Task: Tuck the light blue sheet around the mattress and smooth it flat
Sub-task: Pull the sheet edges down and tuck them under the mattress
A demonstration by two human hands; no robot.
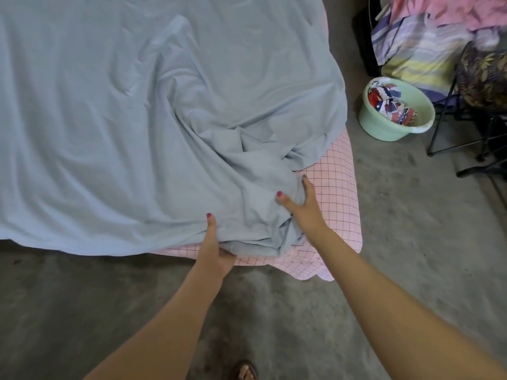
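the light blue sheet lies spread over most of the mattress, wrinkled and not yet flat, with deep folds running toward the near right corner. there the sheet is bunched into a thick heap, and the mattress corner shows bare beside it, pink with a thin dark grid pattern. along the near edge to the left, the sheet hangs just over the side of the mattress down toward the floor.

the left hand grips the bunched hem at the near edge: its thumb lies on top of the cloth and the other fingers are curled underneath, out of sight. the right hand holds the heap from the right side, thumb pressed on top of the fabric and the fingers tucked in along the fold, with one fingertip showing at the far side. both hands touch the sheet, close to each other at the corner.

on the floor to the right, well apart from the bed, stands a pale green basin with patterned red, white and blue cloth in it. behind it sit striped bags and a black metal frame. a sandalled foot shows at the bottom edge.
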